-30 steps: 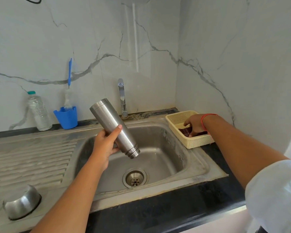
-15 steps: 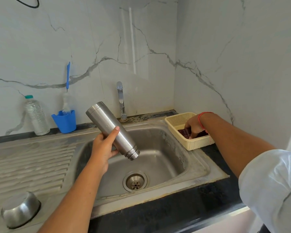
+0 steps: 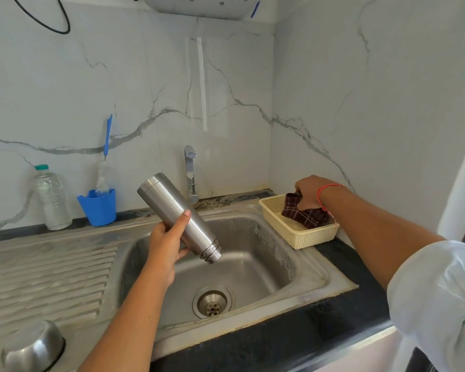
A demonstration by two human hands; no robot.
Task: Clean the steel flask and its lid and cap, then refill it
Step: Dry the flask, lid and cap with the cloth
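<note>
Holding the steel flask (image 3: pixel 176 210) at mid-body, left hand (image 3: pixel 168 241) curled round it, tilted over the sink (image 3: pixel 269 261) with its open threaded mouth pointing down-right toward the drain (image 3: pixel 212 303); rigid, likely light if empty, smooth wall probably slick when wet, so mid-body grip looks right. Sweeping left to right: upturned steel bowl (image 3: pixel 34 347) on the drainboard (image 3: pixel 51 269), plastic water bottle (image 3: pixel 53 197), blue cup (image 3: pixel 98 208) holding a bottle brush (image 3: pixel 102 178), tap (image 3: pixel 189 173) just behind the flask, nothing between mouth and basin. Far right, right hand (image 3: pixel 310 194) pinches a dark checked cloth (image 3: pixel 304 214) half out of the cream basket (image 3: pixel 306 237), well apart from the flask.
</note>
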